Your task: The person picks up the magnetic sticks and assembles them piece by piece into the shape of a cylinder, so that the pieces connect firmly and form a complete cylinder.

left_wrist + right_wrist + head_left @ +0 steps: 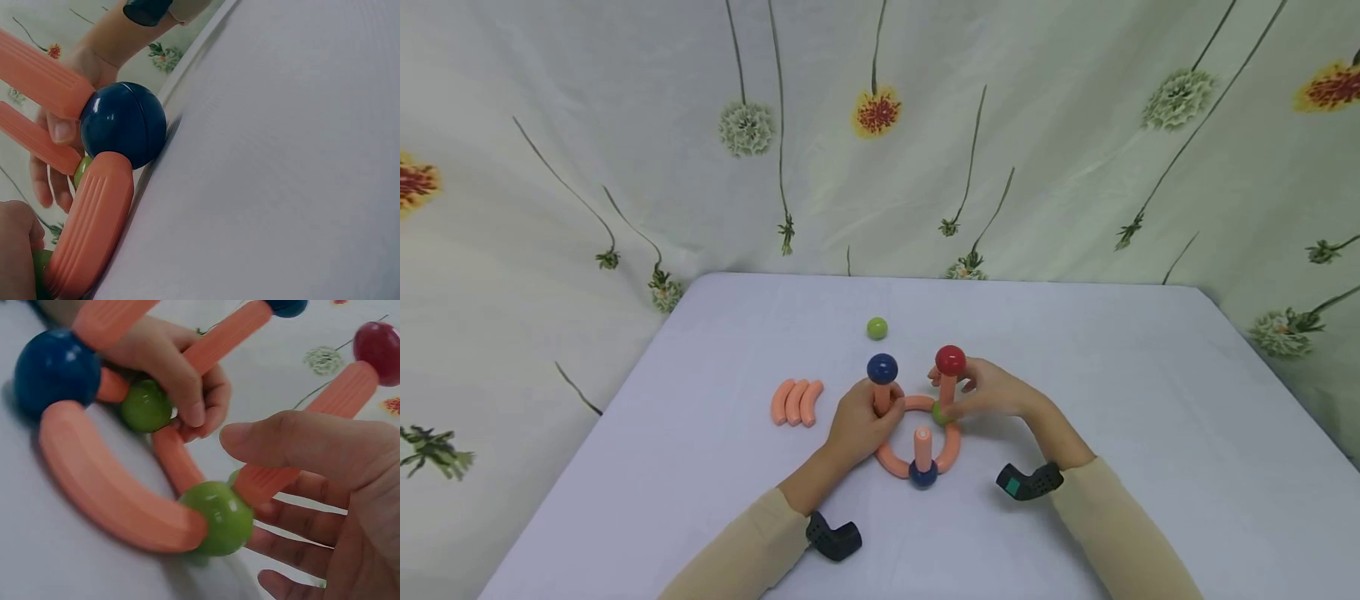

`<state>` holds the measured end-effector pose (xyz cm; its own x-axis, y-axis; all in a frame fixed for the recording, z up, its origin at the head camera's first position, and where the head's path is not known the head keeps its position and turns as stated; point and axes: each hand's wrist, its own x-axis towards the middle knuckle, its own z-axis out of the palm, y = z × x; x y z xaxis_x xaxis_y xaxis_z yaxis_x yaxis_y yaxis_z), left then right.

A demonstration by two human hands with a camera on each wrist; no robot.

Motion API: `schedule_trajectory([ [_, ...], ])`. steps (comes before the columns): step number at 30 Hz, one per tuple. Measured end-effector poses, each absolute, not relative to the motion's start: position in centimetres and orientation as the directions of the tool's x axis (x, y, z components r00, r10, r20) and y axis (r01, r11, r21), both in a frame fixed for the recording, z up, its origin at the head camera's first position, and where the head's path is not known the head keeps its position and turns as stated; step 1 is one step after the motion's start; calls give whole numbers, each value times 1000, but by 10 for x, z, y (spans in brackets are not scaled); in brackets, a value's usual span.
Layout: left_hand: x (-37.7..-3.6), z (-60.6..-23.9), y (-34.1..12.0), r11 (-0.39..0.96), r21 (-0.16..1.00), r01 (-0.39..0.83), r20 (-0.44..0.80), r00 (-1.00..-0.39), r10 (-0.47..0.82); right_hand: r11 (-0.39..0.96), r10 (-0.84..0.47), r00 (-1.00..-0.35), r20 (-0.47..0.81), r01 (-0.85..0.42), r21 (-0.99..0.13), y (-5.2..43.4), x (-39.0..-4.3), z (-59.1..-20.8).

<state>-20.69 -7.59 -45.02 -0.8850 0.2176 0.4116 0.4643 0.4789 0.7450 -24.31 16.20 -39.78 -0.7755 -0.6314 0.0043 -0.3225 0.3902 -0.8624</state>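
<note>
A ring of curved orange pieces [951,446] joined by balls lies on the white table [1150,400]. Three orange rods stand up from it. My left hand [874,410] grips the rod topped by a blue ball [882,368], its fingers curled by a green joint ball [145,406]. My right hand [961,392] holds the rod topped by a red ball [950,360] between thumb [281,440] and fingers, above another green joint ball [220,515]. The bare front rod [922,444] rises from a dark blue ball [922,475], which the left wrist view shows close up [123,125].
A loose green ball [877,328] lies behind the ring. Three curved orange pieces [796,402] lie side by side left of my left hand. A flowered cloth [880,125] hangs behind the table and around its sides.
</note>
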Motion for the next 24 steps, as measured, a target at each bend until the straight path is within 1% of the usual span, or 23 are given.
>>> schedule_trajectory([
  [3,-207,-451,-75,476,748,462,411,-886,214,426,-612,-791,-4,-326,-844,161,-241,-412],
  [6,-207,-452,-76,477,757,447,396,-894,210,435,-573,-819,19,-324,-840,161,-237,-426],
  [9,-208,-452,-77,471,770,430,372,-903,215,401,-543,-838,60,-321,-858,159,-232,-436],
  [12,-209,-452,-80,455,789,412,340,-910,236,355,-534,-839,108,-338,-872,157,-230,-442],
  [15,-209,-449,-84,460,800,385,287,-919,271,337,-525,-838,146,-362,-869,157,-229,-444],
  [19,-207,-443,-91,520,780,348,212,-929,302,352,-521,-840,152,-374,-858,157,-228,-444],
  [24,-199,-434,-102,594,734,331,170,-935,311,356,-524,-836,163,-389,-849,157,-226,-442],
])
